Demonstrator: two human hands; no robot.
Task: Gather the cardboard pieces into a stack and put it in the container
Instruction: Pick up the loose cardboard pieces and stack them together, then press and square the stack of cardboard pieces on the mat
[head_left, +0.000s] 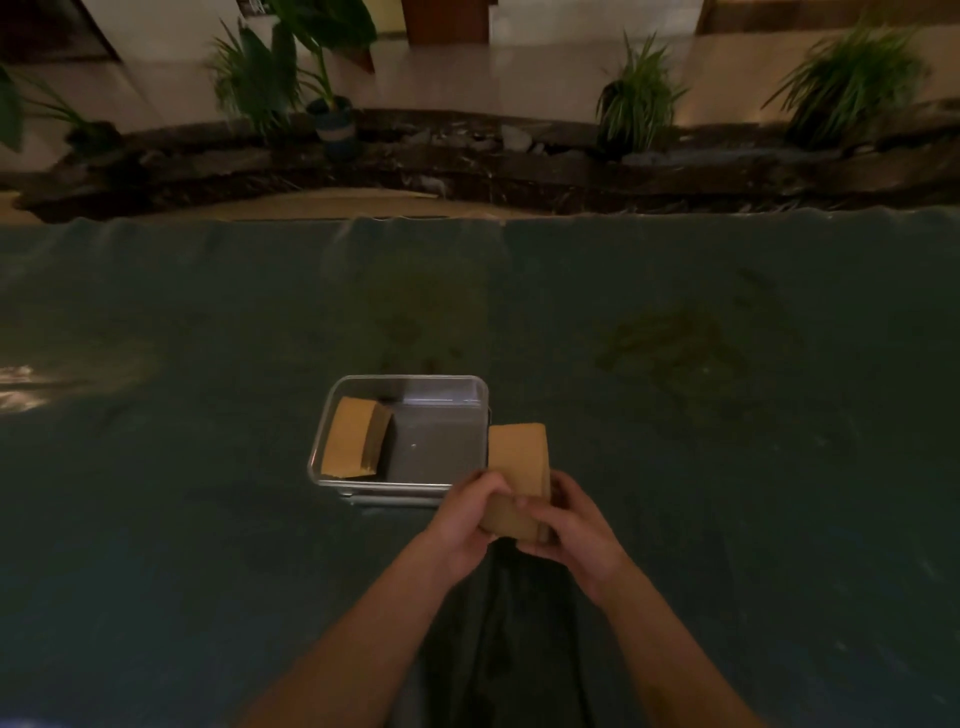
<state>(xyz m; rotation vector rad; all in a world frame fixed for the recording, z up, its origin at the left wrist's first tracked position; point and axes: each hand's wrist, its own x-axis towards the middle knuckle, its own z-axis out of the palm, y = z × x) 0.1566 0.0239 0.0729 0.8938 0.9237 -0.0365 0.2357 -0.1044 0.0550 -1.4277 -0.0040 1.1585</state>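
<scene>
The left hand and right hand are both closed around a brown stack of flat cardboard pieces, squeezing it so no piece slips out. It sits just beside the clear plastic container on the dark green bench. Another brown cardboard stack leans inside, at the left.

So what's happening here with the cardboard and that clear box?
A person is packing cardboard pieces into a clear container on a dark green cloth. One stack of cardboard already leans against the container's left wall. The left hand and right hand together hold a second stack just outside the container's near right corner, not yet in it. The right part of the container looks bare.
</scene>
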